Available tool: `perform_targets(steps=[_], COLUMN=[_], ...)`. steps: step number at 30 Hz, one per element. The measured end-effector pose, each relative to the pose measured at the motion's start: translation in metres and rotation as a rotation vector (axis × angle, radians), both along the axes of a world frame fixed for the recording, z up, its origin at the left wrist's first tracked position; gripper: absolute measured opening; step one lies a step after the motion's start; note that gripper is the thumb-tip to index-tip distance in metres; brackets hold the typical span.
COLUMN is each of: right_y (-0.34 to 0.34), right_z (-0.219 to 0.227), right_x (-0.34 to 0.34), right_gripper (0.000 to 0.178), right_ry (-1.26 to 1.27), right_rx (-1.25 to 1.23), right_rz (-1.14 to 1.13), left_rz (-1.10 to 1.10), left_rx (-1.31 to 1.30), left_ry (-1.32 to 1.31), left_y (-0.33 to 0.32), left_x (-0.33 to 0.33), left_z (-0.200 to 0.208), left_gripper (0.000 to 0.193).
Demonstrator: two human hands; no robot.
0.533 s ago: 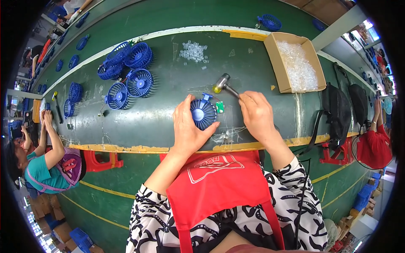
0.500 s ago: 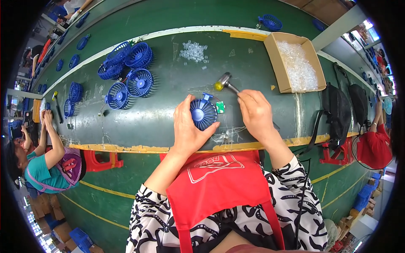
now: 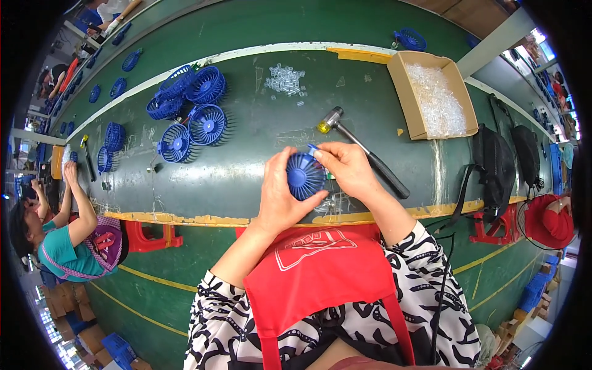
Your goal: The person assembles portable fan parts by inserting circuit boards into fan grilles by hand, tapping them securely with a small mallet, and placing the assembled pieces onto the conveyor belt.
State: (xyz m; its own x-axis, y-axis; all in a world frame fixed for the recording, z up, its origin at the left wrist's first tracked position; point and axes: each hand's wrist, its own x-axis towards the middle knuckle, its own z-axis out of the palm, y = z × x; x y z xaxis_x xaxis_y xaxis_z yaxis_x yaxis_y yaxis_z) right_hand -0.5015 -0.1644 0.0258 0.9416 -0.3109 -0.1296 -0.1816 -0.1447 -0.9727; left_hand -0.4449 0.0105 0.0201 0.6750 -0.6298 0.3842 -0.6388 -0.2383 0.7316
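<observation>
A round blue fan housing [image 3: 306, 177] with radial ribs is held just above the bench, near its front edge. My left hand [image 3: 275, 194] is closed round its left side, thumb along the lower rim. At the top of the housing, my right hand [image 3: 350, 168] pinches the small blue neck [image 3: 313, 148] between thumb and fingers. A green circuit board [image 3: 330, 176] is mostly hidden behind the right hand. Beyond that hand lies a hammer [image 3: 353, 140] with a yellow-tipped head and black grip, its handle slanting toward the front right.
More blue fan housings [image 3: 206, 123] lie in a cluster at the left. Small clear plastic pieces [image 3: 285, 80] are heaped at the back middle. A cardboard box [image 3: 409, 105] of clear pieces and black bags [image 3: 496, 157] are on the right. A co-worker [image 3: 77, 246] sits at far left.
My right hand has let go of the hammer, now lying on the bench, and has moved left to the housing's neck. A fan housing on the far green belt has shifted right.
</observation>
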Motion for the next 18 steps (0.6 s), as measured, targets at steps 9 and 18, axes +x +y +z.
perform_targets(steps=[9, 18], right_y=[-0.010, -0.010], right_z=[-0.014, -0.010], right_x=[-0.007, -0.009], right_gripper=[0.021, 0.018], right_ry=[-0.173, -0.228], right_rx=[-0.008, -0.021], right_rz=[-0.062, -0.033], left_rz=[0.272, 0.466], left_rx=[-0.109, 0.119], left_ry=[0.052, -0.189], left_y=[-0.029, -0.061], left_x=[0.088, 0.136], left_z=[-0.009, -0.021], left_gripper=[0.019, 0.015])
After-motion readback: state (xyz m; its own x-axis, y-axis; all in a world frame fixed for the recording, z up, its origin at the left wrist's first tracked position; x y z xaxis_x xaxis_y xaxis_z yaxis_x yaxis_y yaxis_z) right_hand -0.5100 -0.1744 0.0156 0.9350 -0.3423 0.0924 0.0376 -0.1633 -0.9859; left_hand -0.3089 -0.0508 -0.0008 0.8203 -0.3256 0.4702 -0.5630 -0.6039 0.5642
